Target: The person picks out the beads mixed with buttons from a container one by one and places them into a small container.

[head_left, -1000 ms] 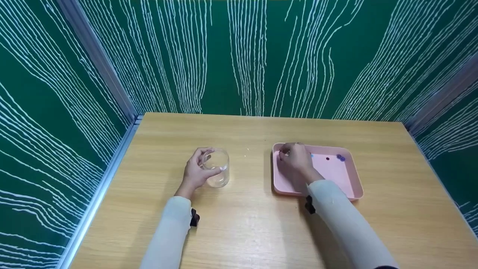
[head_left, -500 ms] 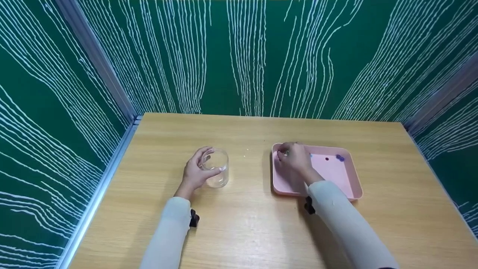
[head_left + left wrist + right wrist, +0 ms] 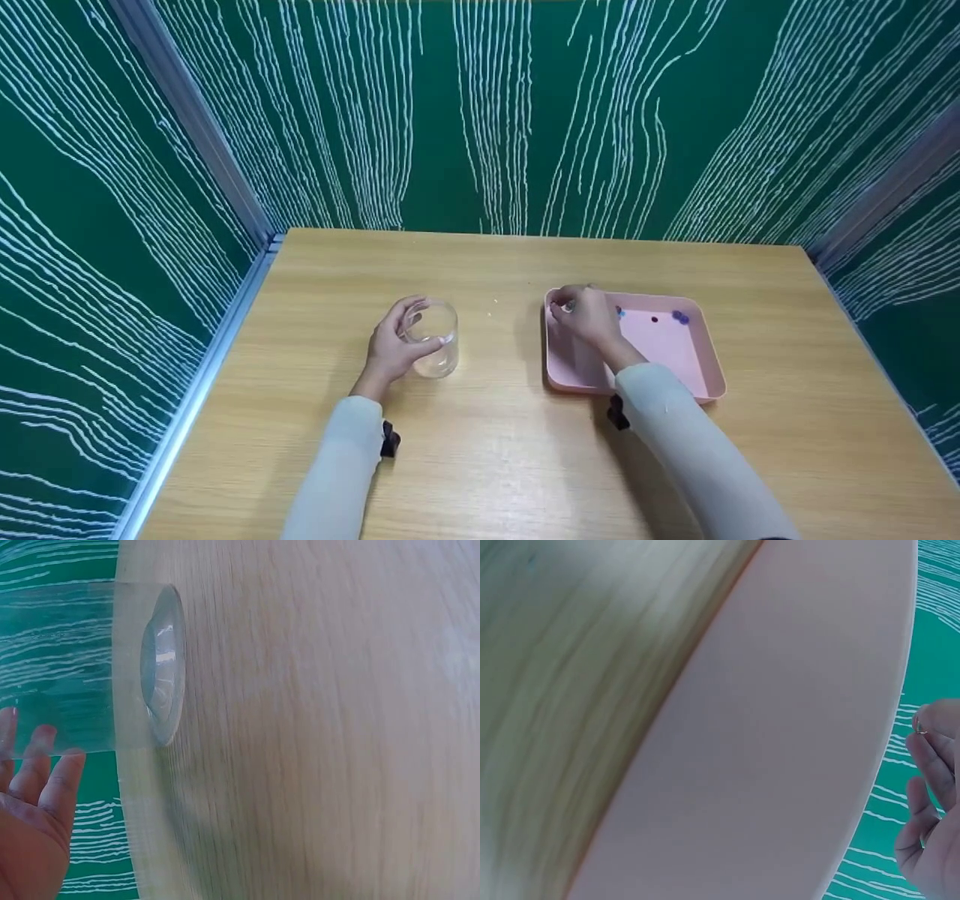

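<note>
My left hand (image 3: 394, 349) grips a clear glass cup (image 3: 442, 319) with thumb and fingers round its side. The cup stands upright on the table left of centre, its thick round base (image 3: 169, 664) showing in the left wrist view. Over the left end of a pink tray (image 3: 671, 352), my right hand (image 3: 592, 315) pinches a tiny shiny piece (image 3: 919, 727) between thumb and fingertip; its kind is too small to tell. Farther right in the tray lie purple bead-like pieces (image 3: 680, 316), a dark red one (image 3: 654, 319) and a blue one (image 3: 621, 312).
A few tiny pale specks (image 3: 491, 307) lie on the wooden table (image 3: 480, 442) between cup and tray. Green walls with white wavy lines (image 3: 435, 112) rise behind and at both sides of the table.
The right hand has shifted slightly left, its pinched fingertips now closer to the tray's left rim. The left hand and the cup stay in place.
</note>
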`<state>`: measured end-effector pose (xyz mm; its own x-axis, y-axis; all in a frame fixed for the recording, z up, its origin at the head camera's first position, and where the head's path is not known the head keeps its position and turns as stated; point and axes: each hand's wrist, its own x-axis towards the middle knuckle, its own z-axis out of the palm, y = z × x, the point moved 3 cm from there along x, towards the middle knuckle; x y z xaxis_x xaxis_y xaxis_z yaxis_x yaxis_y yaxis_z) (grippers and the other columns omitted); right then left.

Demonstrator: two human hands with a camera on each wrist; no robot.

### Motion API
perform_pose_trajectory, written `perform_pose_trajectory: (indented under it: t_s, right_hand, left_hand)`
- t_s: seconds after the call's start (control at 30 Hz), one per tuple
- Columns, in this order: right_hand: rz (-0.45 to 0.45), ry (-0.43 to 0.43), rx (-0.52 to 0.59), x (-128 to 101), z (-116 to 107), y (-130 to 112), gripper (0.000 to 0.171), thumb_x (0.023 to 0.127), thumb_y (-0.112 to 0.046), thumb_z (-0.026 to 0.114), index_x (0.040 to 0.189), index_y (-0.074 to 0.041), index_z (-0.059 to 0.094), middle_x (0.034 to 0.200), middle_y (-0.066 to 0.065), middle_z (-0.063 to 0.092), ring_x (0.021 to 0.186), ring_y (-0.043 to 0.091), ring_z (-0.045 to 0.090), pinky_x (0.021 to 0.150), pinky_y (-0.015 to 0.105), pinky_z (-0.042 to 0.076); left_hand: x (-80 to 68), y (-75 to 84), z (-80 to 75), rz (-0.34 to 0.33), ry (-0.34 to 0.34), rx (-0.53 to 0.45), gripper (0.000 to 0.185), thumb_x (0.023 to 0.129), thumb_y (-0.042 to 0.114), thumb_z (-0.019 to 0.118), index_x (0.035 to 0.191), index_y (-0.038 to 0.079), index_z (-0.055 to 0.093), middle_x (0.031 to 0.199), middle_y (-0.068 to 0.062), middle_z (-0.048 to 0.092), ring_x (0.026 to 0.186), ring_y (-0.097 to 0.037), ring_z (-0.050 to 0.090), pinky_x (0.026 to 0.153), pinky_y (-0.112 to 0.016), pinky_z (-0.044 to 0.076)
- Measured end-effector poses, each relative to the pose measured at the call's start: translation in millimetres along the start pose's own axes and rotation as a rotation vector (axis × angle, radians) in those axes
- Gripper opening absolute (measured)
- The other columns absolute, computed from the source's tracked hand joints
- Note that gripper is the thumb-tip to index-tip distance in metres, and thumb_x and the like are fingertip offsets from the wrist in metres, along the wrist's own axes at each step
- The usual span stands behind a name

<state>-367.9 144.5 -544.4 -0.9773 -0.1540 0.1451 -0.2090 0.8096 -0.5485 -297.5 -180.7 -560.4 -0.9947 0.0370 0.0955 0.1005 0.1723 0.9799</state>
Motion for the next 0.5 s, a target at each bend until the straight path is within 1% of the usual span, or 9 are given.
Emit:
perform_pose_trajectory:
  t_s: [0.07, 0.3, 0.5]
  right_hand:
    - [-0.011, -0.004, 0.001, -0.2, -0.3, -2.3, 0.015, 0.086, -0.02, 0.068, 0.099, -0.014, 0.073, 0.097, 0.004, 0.073, 0.091, 0.023, 0.061, 0.083, 0.042, 0.054]
    - [-0.038, -0.003, -0.006, 0.3, -0.4, -10.8, 0.015, 0.085, -0.022, 0.069, 0.097, -0.013, 0.073, 0.096, 0.004, 0.073, 0.089, 0.022, 0.057, 0.079, 0.038, 0.052]
    - [-0.064, 0.001, -0.001, -1.6, -2.3, -18.9, 0.015, 0.087, -0.021, 0.068, 0.098, -0.013, 0.074, 0.098, 0.005, 0.073, 0.09, 0.022, 0.058, 0.078, 0.038, 0.053]
  left_hand:
    - [-0.4, 0.3, 0.0, -0.006, 0.003, 0.003, 0.073, 0.071, 0.016, 0.084, 0.135, 0.023, 0.051, 0.137, 0.001, 0.056, 0.136, -0.031, 0.044, 0.114, -0.049, 0.035]
    - [-1.3, 1.3, 0.5, -0.028, 0.025, 0.016, 0.068, 0.07, 0.019, 0.085, 0.128, 0.032, 0.053, 0.132, 0.01, 0.057, 0.134, -0.021, 0.046, 0.113, -0.048, 0.037]
    - [-1.5, 1.6, 0.7, -0.026, 0.028, 0.017, 0.069, 0.069, 0.02, 0.086, 0.128, 0.032, 0.053, 0.132, 0.011, 0.057, 0.133, -0.017, 0.047, 0.115, -0.045, 0.036]
